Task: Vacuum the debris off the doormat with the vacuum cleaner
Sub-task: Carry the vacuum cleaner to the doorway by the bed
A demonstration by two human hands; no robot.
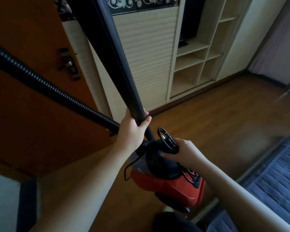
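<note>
We clamp our left hand (132,129) round the stiff black wand (120,64) and curl our right hand (185,150) on the carry handle (166,139) of the red canister vacuum (166,185), seemingly heavy, near-centre above the wood floor (208,128); no doormat shows.

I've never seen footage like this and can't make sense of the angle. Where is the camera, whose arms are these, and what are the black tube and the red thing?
The camera sits on a person's head, looking forward and down, so the two bare arms are the wearer's own. The left hand grips a long black tube, the stiff wand of a vacuum cleaner. A ribbed hose runs off to the left. The right hand holds the handle of the red vacuum cleaner, with a loop of black cord at its fingers. Below is a wooden floor; behind stand an orange door and pale shelves. No doormat is clearly visible.
</note>
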